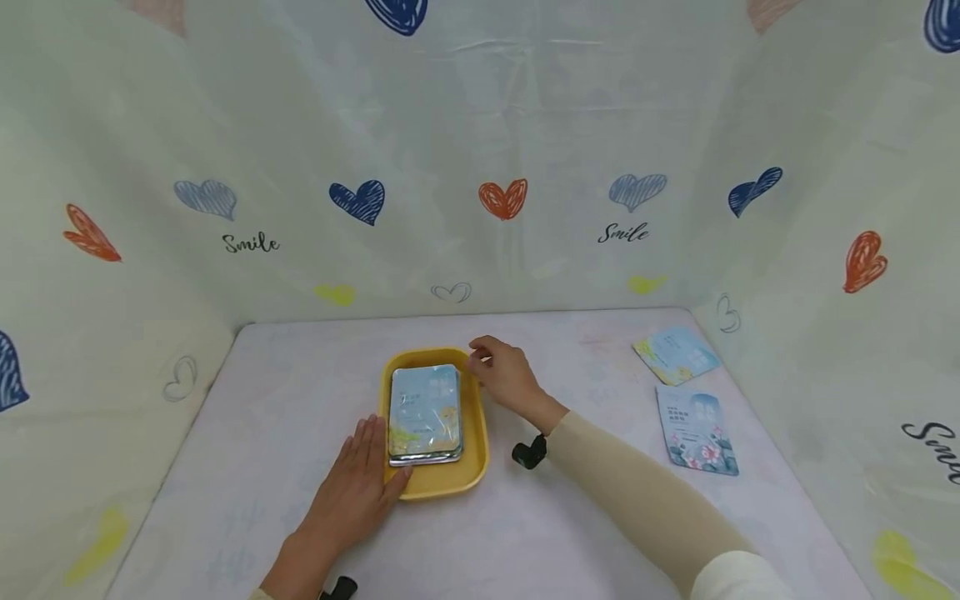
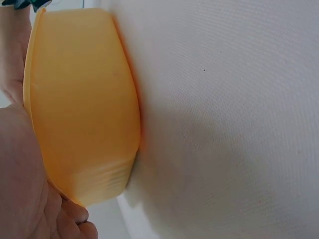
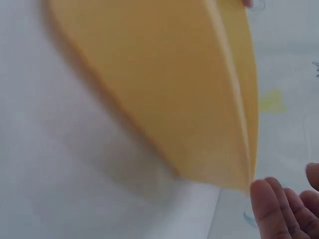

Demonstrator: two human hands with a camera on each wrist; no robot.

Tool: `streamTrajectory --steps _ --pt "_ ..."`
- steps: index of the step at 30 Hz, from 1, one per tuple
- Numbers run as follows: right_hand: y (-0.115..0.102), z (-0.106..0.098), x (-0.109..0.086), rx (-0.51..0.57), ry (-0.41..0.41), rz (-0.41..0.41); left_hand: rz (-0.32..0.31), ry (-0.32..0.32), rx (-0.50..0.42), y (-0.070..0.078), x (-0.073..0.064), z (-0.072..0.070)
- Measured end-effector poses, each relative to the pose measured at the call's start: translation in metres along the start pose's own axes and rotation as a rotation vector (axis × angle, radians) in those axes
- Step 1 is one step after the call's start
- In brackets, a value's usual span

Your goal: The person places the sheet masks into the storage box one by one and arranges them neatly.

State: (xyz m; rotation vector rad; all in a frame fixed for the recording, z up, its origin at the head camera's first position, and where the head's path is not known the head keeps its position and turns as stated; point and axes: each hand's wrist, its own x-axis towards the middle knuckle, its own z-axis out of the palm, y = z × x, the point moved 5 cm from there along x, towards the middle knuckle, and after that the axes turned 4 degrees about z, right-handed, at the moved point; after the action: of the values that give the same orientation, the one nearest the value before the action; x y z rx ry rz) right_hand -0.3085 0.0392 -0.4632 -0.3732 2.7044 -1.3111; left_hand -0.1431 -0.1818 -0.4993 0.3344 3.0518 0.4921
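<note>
A yellow tray (image 1: 474,479) holds a stack of flat sachets, and the top sachet (image 1: 425,412) is light blue with a glossy wrapper. My left hand (image 1: 352,483) lies along the tray's left rim with straight fingers, its thumb at the near-left corner. The left wrist view shows that hand against the rim above the yellow side wall (image 2: 82,99). At the far-right corner is my right hand (image 1: 506,375), fingers loosely bent and thumb apart from them. In the right wrist view its fingertips (image 3: 264,196) come right at the tray's corner, with nothing held between them.
Two more sachets lie at the table's right side: a blue and yellow one (image 1: 677,354) farther back and one with pink flowers (image 1: 697,429) nearer. A heart-patterned curtain (image 1: 450,125) surrounds the white table (image 1: 555,533) at the back and sides.
</note>
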Motion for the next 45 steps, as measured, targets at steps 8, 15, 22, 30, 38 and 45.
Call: streamTrajectory --steps 8,15,22,30,38,45 --pt "0.042 -0.051 -0.004 -0.196 0.182 -0.036 -0.002 0.016 -0.013 -0.002 0.000 0.003" --pt "0.087 -0.100 -0.016 -0.377 0.232 0.005 -0.010 0.005 -0.011 -0.001 0.001 0.004" --pt "0.133 -0.138 -0.053 -0.593 0.248 -0.033 -0.013 0.000 -0.021 -0.001 0.001 0.005" --pt "0.179 -0.181 -0.111 -0.731 0.203 -0.032 0.006 0.004 -0.010 -0.002 0.002 0.005" --pt "0.220 -0.204 -0.155 -0.792 0.080 0.071 0.009 0.009 -0.016 -0.002 0.001 0.005" --pt "0.244 -0.202 -0.175 -0.760 -0.050 0.136 0.018 0.028 -0.022 -0.001 -0.001 0.002"
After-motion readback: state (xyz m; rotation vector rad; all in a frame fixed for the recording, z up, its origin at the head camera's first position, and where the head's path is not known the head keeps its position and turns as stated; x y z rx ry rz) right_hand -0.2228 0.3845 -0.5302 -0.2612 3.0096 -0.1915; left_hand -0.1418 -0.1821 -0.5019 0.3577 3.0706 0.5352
